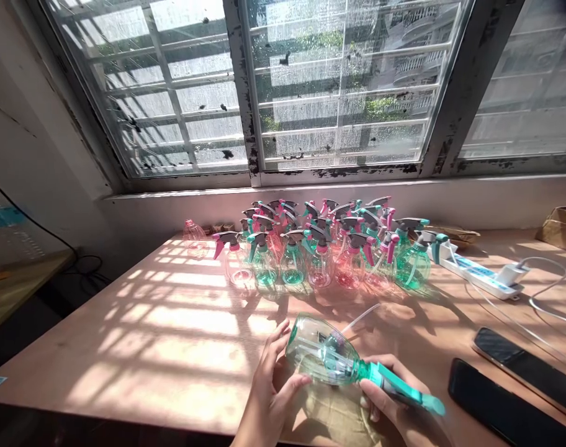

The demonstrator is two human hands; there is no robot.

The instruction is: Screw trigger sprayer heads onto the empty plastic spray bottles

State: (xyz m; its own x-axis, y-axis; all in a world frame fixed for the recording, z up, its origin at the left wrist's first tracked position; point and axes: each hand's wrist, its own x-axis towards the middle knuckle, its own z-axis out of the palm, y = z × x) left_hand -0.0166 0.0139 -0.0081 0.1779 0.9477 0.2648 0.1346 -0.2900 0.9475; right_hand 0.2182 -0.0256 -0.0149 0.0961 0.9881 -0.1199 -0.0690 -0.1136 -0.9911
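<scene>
A clear green spray bottle [313, 351] lies tilted on its side between my hands at the table's near edge. My left hand [276, 388] holds it around its base, thumb on the near side. At its neck, the fingers of my right hand [392, 397] grip the teal and grey trigger head [395, 382], which points right. Another dark spray head with a thin white tube [362, 316] lies behind the bottle, partly seen through it. Brownish paper-like material [336, 413] is under the bottle; its full shape is hidden.
Several pink and green spray bottles [311, 257] with trigger heads stand in rows toward the window. A headless pink bottle [195, 239] stands at back left. On the right are a white power strip [481, 279], cables and two dark phones [506, 403].
</scene>
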